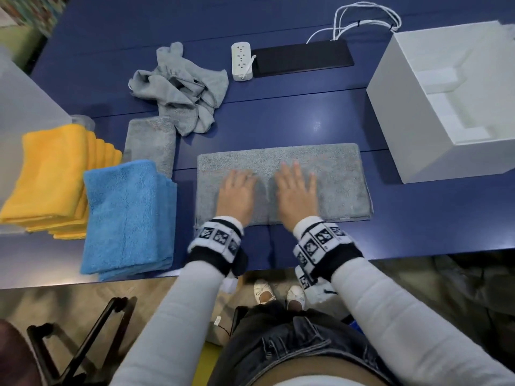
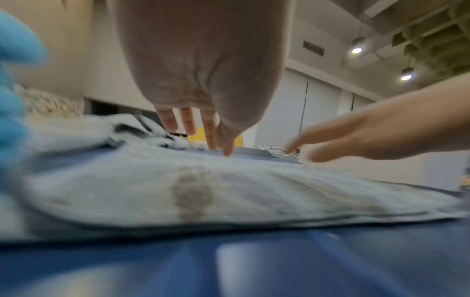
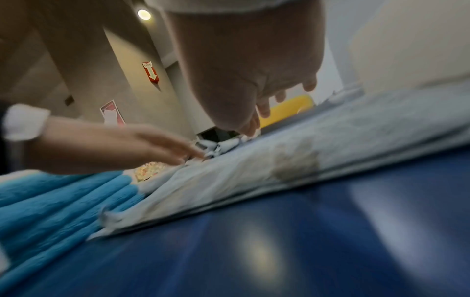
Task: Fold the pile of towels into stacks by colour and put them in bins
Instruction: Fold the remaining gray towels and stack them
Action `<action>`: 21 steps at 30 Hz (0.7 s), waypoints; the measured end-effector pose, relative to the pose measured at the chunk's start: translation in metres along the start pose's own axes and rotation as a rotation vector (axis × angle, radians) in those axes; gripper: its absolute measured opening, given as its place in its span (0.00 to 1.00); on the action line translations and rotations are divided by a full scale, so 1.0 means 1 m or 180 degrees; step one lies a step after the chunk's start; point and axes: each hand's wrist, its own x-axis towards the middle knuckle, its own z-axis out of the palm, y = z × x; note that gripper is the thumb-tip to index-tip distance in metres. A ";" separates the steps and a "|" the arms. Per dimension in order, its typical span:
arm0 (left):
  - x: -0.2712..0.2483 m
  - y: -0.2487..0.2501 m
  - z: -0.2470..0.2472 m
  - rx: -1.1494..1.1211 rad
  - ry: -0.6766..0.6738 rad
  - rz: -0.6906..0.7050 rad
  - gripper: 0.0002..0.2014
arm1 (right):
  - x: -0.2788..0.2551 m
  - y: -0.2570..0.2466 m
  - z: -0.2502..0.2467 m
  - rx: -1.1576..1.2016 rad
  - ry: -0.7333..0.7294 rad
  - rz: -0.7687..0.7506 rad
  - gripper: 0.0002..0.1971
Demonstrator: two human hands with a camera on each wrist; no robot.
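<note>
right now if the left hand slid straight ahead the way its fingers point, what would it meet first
The left hand lies flat on the half-folded grey towel, fingers pointing away from the person. Past the towel's far edge comes bare blue table, then probably the white power strip; alignment is uncertain.

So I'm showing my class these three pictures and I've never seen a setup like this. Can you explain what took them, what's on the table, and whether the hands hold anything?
No machine here: a person wears three cameras. The top-down picture comes from the head; the two low, blurry ones come from the wrists, looking along each hand.

Both hands, left hand and right hand, lie flat with straight fingers on a grey towel, pressing it onto the blue table. Neither grips anything.

To the left sit a folded blue stack, a yellow stack, a folded grey towel and a crumpled grey pile. A white bin stands on the right, and a power strip lies farther back.
</note>
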 end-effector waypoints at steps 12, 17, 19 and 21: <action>-0.021 -0.047 0.022 -0.0027 -0.1048 -0.0382 0.30 | -0.055 0.095 0.020 0.0220 -0.0578 0.1433 0.31; 0.007 -0.019 0.004 0.0062 -0.0751 -0.0238 0.29 | -0.010 0.047 -0.008 0.0213 -0.0254 0.0823 0.29; 0.031 -0.004 -0.001 0.0076 -0.0618 -0.0006 0.28 | 0.023 0.018 -0.013 0.0174 -0.0238 0.0252 0.28; 0.053 0.003 0.000 0.0087 -0.0663 0.0028 0.27 | 0.052 -0.002 -0.013 0.0151 -0.0391 0.0022 0.27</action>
